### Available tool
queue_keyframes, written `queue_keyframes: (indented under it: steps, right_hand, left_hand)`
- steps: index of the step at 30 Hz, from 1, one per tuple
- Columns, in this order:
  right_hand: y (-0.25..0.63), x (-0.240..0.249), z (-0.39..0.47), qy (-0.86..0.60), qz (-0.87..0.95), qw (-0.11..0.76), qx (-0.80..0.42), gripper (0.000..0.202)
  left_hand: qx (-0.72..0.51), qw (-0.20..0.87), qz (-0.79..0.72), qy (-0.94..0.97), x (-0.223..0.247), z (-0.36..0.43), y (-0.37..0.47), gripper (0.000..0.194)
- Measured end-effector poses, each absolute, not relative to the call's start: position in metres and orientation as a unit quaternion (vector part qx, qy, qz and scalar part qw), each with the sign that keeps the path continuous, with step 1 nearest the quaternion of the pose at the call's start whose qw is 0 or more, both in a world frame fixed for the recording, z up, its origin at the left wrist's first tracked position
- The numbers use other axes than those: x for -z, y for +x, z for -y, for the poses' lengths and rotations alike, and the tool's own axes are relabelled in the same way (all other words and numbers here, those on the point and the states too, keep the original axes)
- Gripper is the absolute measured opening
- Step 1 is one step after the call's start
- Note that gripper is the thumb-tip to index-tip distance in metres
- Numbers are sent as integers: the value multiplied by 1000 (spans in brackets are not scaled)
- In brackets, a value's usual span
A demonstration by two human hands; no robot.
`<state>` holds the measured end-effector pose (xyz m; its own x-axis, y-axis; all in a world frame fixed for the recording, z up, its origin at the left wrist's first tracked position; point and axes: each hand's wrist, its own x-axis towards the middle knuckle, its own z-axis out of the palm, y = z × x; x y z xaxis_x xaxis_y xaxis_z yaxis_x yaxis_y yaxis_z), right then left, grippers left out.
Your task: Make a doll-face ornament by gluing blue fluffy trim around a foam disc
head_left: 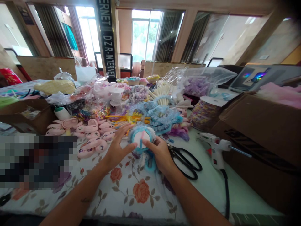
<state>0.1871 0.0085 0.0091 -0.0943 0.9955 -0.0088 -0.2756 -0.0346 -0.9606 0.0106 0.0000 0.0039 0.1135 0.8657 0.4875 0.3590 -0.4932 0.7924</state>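
Observation:
Near the middle of the table is a round piece (144, 137) with a white disc face and a fluffy blue and white rim. A pink and a blue strip cross the disc. My right hand (162, 153) grips its right side, thumb on the disc. On the other side my left hand (121, 146) has its fingers spread, the thumb tip touching the left edge. Fluffy white and blue yarn (149, 163) hangs below the disc. Black-handled scissors (188, 161) lie just right of my right hand.
A white glue gun (217, 149) with a cord stands at the right beside a large cardboard box (261, 135). Pink doll-like pieces (91, 135), blue lace trim (162, 117), a spool (207, 111) and plastic bags lie behind. Another box (30, 114) is at left.

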Motion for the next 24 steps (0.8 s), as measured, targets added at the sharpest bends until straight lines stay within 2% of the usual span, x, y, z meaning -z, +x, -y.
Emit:
queue_keyframes:
  steps: [3, 7, 14, 18, 24]
  right_hand:
    - [186, -10, -7, -395, 429, 543, -605, 39]
    - [187, -8, -6, -397, 423, 543, -608, 38]
    - [182, -9, -8, -381, 402, 566, -611, 35]
    - [180, -8, -7, -342, 362, 588, -638, 43]
    - [179, -5, -7, -325, 341, 601, -646, 37]
  left_hand:
    - [-476, 246, -450, 715, -2, 1, 13, 50]
    - [-458, 292, -463, 701, -1, 2, 15, 51]
    - [-505, 304, -434, 682, 2, 1, 15, 61]
    - [-472, 308, -450, 692, 5, 1, 16, 57]
    - [-472, 350, -438, 680, 7, 0, 17, 57]
